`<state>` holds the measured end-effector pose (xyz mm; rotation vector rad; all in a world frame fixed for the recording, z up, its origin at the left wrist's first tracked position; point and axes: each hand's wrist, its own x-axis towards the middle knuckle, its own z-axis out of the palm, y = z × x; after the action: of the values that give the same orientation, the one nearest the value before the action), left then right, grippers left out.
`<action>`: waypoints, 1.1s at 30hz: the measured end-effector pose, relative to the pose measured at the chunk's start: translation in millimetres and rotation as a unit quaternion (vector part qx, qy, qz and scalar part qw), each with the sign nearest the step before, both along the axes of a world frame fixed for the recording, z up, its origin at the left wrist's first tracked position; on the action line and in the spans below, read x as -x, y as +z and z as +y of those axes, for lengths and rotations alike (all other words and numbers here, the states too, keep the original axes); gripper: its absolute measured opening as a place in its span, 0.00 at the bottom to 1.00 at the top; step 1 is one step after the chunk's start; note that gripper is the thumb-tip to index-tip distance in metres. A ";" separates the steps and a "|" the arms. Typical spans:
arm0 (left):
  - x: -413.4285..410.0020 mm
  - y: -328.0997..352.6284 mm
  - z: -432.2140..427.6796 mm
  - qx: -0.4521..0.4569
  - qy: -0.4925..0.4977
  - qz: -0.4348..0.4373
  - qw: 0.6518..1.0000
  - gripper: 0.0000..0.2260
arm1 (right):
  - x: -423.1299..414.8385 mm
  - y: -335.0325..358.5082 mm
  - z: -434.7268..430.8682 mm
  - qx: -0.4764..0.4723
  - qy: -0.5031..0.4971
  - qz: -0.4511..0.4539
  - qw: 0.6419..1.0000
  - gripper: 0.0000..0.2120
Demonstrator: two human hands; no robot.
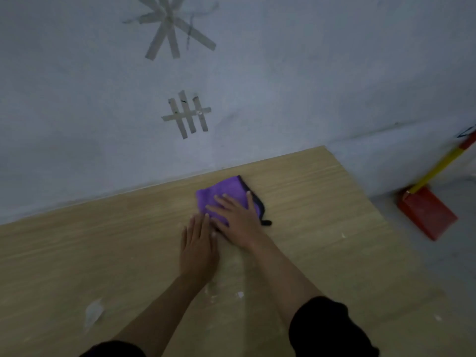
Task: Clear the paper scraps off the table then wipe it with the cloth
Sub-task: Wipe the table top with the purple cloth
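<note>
Cloth (224, 189) under flat right hand (237, 218)

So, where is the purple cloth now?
Head view: the purple cloth lies on the table near the wall, under the flat right hand, with the left hand beside it.

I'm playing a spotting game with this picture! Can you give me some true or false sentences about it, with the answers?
1. The cloth is purple. True.
2. The right hand lies flat on the cloth. True.
3. The left hand is holding a cup. False: it holds nothing and lies flat on the table.
4. The table is spotless. False: small white bits lie on it.
5. A red dustpan sits to the right of the table. True.
</note>
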<state>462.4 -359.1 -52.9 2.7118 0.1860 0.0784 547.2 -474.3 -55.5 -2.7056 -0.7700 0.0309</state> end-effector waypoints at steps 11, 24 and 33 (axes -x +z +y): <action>-64.2 -0.5 -82.1 0.035 -0.026 0.113 0.993 0.30 | -54.6 0.3 -70.8 0.001 -0.158 0.026 0.987 0.22; -68.4 -1.1 -80.6 0.031 -0.023 0.179 0.983 0.32 | -61.1 -3.8 -197.2 -0.003 -0.502 0.080 0.861 0.26; -15.7 -2.1 -84.3 0.149 -0.069 0.097 0.982 0.35 | 38.7 -5.2 -141.3 0.015 -0.252 0.019 0.967 0.24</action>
<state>478.1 -443.5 -55.0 2.4212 0.0600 -0.2373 508.5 -615.6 -60.7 -2.8357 -0.0545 -0.0259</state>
